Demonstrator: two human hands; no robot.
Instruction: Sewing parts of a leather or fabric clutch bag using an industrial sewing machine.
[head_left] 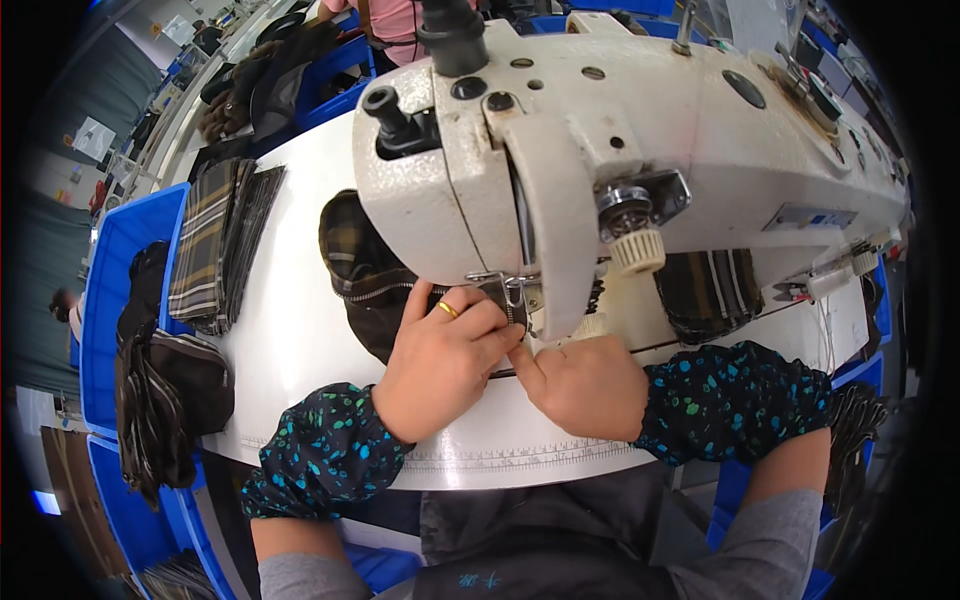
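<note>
Under the head of a white sewing machine (660, 130) lies a dark brown fabric pouch (372, 312) with a metal zipper and a plaid inside. My left hand (445, 350), a gold ring on one finger, presses down on its zippered edge with bent fingers, close to the needle area. My right hand (590, 385) is curled on the near side of the presser foot, thumb and fingertips at the pouch's right end and nearly touching my left fingers. The needle and the gripped edge are mostly hidden by the machine and my fingers.
Stacked plaid pieces (212, 245) lie at the table's left, beside a blue bin (130, 270) with dark zippered pouches (185, 385) hanging over it. More plaid pieces (708, 292) sit beneath the machine arm. A ruler strip (520, 460) runs along the white table's front edge. Someone in pink (400, 25) is behind.
</note>
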